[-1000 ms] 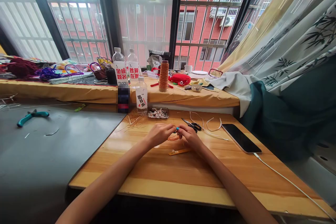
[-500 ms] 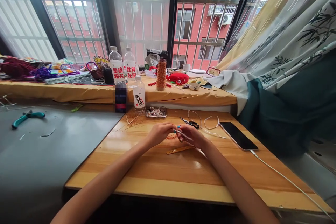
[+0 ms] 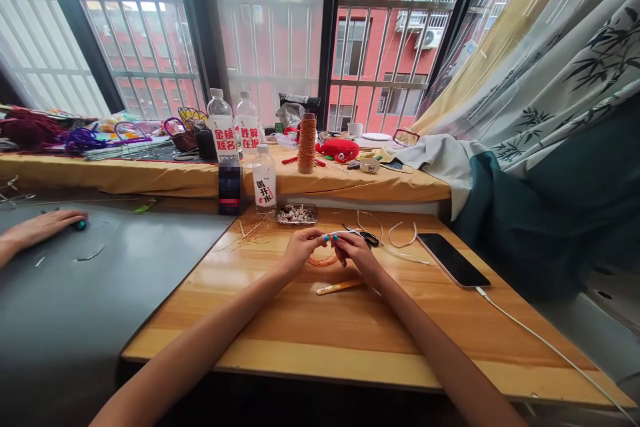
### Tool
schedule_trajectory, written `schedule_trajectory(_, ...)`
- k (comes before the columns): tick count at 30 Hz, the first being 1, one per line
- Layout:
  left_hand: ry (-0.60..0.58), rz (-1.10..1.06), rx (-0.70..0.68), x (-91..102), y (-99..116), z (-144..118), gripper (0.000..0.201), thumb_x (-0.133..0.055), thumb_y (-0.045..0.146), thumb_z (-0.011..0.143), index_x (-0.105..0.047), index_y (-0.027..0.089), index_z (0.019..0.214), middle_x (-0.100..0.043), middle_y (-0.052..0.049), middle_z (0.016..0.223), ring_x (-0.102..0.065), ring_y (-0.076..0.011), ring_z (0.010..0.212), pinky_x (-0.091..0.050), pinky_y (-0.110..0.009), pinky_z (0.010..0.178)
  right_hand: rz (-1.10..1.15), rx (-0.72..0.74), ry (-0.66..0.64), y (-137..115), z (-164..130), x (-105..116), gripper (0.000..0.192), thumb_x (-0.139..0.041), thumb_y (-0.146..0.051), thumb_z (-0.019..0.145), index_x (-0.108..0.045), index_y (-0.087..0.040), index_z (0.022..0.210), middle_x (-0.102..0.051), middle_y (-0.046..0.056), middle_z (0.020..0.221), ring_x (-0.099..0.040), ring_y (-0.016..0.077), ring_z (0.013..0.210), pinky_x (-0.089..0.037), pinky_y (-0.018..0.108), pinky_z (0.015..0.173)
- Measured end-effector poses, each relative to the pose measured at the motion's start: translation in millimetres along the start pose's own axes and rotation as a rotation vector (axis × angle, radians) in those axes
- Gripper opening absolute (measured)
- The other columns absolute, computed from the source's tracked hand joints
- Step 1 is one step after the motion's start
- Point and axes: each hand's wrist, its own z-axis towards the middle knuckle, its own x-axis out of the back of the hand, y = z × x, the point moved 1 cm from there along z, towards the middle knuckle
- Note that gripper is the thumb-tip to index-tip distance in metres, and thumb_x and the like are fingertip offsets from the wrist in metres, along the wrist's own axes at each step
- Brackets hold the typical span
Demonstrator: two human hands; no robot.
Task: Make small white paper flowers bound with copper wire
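Both hands up over the pale wooden tabletop [image 3: 350, 340]. Left hand [image 3: 300, 250] and right hand [image 3: 356, 252] pinched shut on a thin pale cord [image 3: 339, 233] stretched between the fingertips, just above a loose coil of fine orange thread [image 3: 323, 260]. Looks like mid-knot or mid-threading, early going. Flat tan wooden stick [image 3: 339, 287] lying idle just below the hands; small black-handled scissors [image 3: 364, 235] right behind. Next up, likely: steady tension and a fine fingertip feed. Over on the grey mat [image 3: 125, 280], another person's hand [image 3: 43, 225] resting on a teal tool.
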Motion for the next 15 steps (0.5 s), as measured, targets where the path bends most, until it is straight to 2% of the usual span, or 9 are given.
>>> schedule_trajectory(6,0.036,-0.100,-0.001,-3.5,-4.6,-2.6,0.022,-0.062,0.034,0.060,-0.063,0.012,0.066,-0.056,0.000,0.058,-0.046,-0.0091,0.057,-0.032,-0.020,0.052,-0.093,-0.024,0.074,8.7,1.7,-3.6,0.020,-0.049,-0.034,0.070,-0.053,-0.015,0.064,-0.041,-0.005,0.045,-0.036,0.0056,0.037,-0.032,0.019,0.037)
schedule_trajectory(9,0.037,-0.138,0.077,-3.6,-8.5,-2.8,0.027,-0.062,0.036,0.060,-0.064,0.011,0.071,-0.053,0.001,0.055,-0.036,-0.0051,0.046,-0.024,-0.019,0.043,-0.146,-0.015,0.065,7.6,1.1,-5.3,0.021,-0.048,-0.034,0.070,-0.052,-0.015,0.061,-0.041,-0.005,0.044,-0.036,0.0060,0.037,-0.031,0.019,0.036)
schedule_trajectory(12,-0.002,-0.190,0.166,-4.5,-13.9,-1.7,0.032,-0.062,0.039,0.059,-0.063,0.011,0.075,-0.051,0.002,0.053,-0.024,-0.0022,0.040,-0.014,-0.020,0.040,-0.218,0.003,0.063,6.4,0.5,-5.6,0.021,-0.046,-0.032,0.071,-0.053,-0.015,0.060,-0.041,-0.004,0.044,-0.035,0.0059,0.036,-0.029,0.019,0.035)
schedule_trajectory(15,-0.038,-0.242,0.172,-5.0,-17.5,0.0,0.035,-0.063,0.041,0.057,-0.061,0.010,0.073,-0.052,0.001,0.054,-0.025,-0.0019,0.039,-0.013,-0.020,0.039,-0.295,0.049,0.028,6.2,0.3,-5.1,0.020,-0.044,-0.029,0.072,-0.054,-0.016,0.061,-0.045,-0.003,0.050,-0.037,0.0061,0.039,-0.029,0.019,0.037)
